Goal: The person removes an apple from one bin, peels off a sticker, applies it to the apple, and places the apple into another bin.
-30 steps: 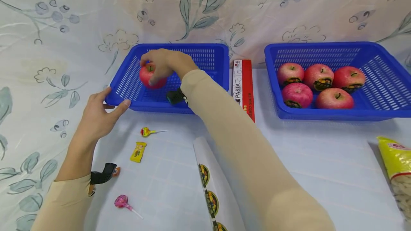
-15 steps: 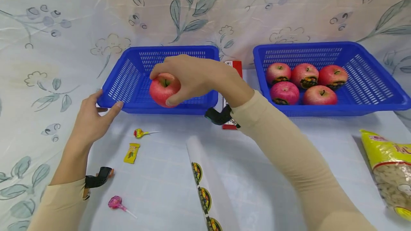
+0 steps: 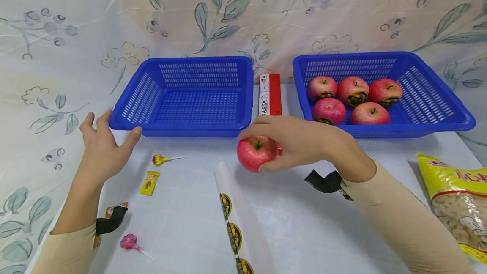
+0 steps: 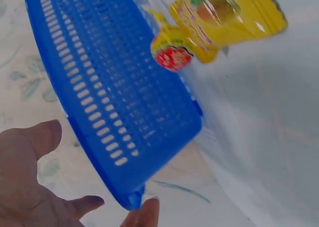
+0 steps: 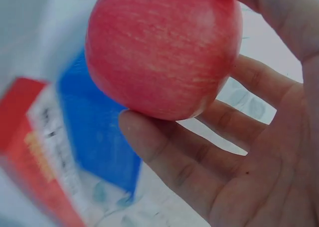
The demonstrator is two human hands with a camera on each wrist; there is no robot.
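My right hand (image 3: 304,141) grips a red apple (image 3: 253,156) above the table, just in front of a red and white pasta box (image 3: 271,96). In the right wrist view the thumb and fingertips curve round the apple (image 5: 164,52). My left hand (image 3: 102,151) is beside the front left corner of the left blue basket (image 3: 190,132), with its fingers spread. The left wrist view shows its fingers near that corner of the basket (image 4: 129,187), not closed round the rim. No fruit lies in this basket.
The right blue basket (image 3: 430,128) holds several apples (image 3: 370,114), most with dark stickers showing. A strip of round stickers (image 3: 236,236) lies mid-table. At left are a yellow lollipop (image 3: 157,159), yellow candy (image 3: 149,183) and pink lollipop (image 3: 129,241). A yellow snack bag (image 3: 456,206) lies right.
My right hand has lifted the apple out of the left basket and carried it right and toward me. My left hand's fingers have come away from that basket's corner.
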